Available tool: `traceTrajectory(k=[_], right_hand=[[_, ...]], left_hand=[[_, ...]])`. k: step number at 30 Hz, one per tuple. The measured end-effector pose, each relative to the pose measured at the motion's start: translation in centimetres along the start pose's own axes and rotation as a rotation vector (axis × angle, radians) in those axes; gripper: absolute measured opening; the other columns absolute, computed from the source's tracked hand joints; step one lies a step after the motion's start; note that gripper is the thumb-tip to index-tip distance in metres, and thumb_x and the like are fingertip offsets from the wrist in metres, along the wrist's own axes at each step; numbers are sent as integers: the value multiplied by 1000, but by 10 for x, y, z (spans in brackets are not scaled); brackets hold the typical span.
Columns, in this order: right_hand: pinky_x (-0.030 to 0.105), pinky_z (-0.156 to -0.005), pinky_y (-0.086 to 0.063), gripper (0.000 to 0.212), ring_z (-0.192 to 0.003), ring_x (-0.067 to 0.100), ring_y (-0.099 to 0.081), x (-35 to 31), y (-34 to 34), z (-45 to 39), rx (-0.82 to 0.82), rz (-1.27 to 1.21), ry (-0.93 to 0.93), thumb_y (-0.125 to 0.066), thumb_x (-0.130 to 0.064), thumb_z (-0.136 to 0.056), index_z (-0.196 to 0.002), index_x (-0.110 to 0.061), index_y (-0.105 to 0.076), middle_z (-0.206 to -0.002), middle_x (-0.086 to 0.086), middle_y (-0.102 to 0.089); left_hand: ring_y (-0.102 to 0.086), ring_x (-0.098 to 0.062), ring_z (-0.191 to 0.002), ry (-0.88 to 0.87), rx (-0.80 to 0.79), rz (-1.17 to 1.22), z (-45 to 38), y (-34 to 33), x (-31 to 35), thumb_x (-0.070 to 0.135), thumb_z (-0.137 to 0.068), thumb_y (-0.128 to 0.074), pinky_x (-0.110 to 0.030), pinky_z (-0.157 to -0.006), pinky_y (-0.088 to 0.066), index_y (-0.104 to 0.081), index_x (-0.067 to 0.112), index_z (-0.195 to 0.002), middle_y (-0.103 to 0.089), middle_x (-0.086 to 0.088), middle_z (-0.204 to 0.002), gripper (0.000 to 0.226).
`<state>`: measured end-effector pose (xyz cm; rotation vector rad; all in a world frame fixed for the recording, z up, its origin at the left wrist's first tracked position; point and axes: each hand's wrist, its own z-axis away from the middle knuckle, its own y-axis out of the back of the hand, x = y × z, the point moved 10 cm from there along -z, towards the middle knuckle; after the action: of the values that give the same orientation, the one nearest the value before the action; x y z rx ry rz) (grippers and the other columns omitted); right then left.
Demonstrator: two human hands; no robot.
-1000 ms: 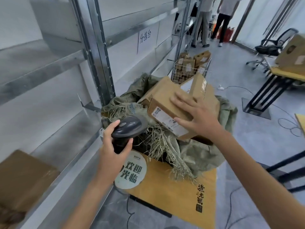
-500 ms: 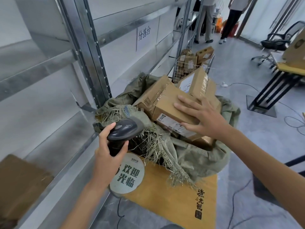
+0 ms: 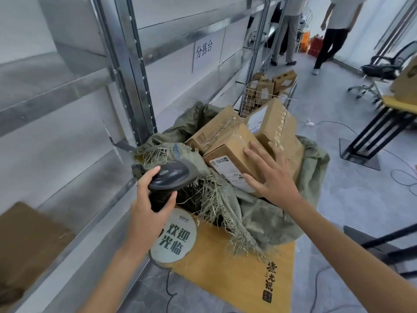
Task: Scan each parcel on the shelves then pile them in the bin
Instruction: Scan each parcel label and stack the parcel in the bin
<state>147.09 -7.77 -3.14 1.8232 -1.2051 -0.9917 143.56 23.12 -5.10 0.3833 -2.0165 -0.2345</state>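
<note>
My left hand (image 3: 147, 213) grips a dark handheld scanner (image 3: 172, 176), its head pointing toward the bin. The bin is a frayed green woven sack (image 3: 270, 219) standing on a yellow board (image 3: 225, 281). Several brown cardboard parcels are piled in it. My right hand (image 3: 272, 175) lies with fingers spread over the front parcel (image 3: 228, 154), whose white label faces me; the fingers do not curl around it. Two more parcels (image 3: 216, 127) (image 3: 274, 123) lean behind it. One blurred brown parcel (image 3: 29, 240) rests on the low metal shelf at the far left.
Metal shelving with a steel upright (image 3: 128, 71) runs along the left. A wire basket (image 3: 255, 98) of small boxes stands behind the sack. A round sign (image 3: 173, 241) leans on the board. Two people (image 3: 334, 30) stand far back; an office chair (image 3: 388, 64) and a table (image 3: 397, 105) are at right.
The front parcel has sunk lower into the sack and settled. My right hand's fingers have spread and slid toward the parcel's near right corner. The scanner hand has barely moved.
</note>
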Motion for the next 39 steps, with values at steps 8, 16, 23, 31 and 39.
traceTrajectory(k=[8,16,23,31,39], right_hand=[[61,-117,-27,70,-148,37,-29,-118,18,-41,183,-63,123,-54,-60,-91,-150,-23,-44,-160,5,-37],[61,-118,-25,68,-151,35,-27,-326,-48,-54,29,-303,304,-59,-52,-93,-152,-23,-44,-161,5,-36],[52,-124,-11,71,-156,28,-6,-512,-127,-3,-380,-484,434,-44,-49,-95,-160,-28,-22,-169,0,-10],[47,-126,-2,70,-156,29,6,-696,-216,115,-716,-383,621,-47,-43,-103,-162,-28,-12,-170,2,7],[58,-122,8,84,-150,49,17,-714,-281,195,-856,-146,571,-38,-65,-99,-162,-24,0,-167,16,17]], left_hand=[[-67,-22,-92,59,143,21,15,72,4,40,-81,-69,-48,-76,-61,-34,66,-134,-52,42,-124,68],[-64,-50,-96,183,428,-88,89,209,-14,35,-83,-72,-62,-85,-57,-39,67,-131,-56,12,-132,67],[-61,-20,-119,285,724,-194,193,326,-19,9,-87,-77,-44,-97,-56,-38,75,-126,-53,36,-129,86],[-64,-12,-117,368,1037,-249,311,423,-21,6,-90,-74,-27,-96,-55,-39,65,-133,-57,28,-132,82],[-64,-14,-60,478,1131,-208,391,451,-44,23,-88,-69,-25,-55,-54,-39,61,-134,-70,5,-98,66]])
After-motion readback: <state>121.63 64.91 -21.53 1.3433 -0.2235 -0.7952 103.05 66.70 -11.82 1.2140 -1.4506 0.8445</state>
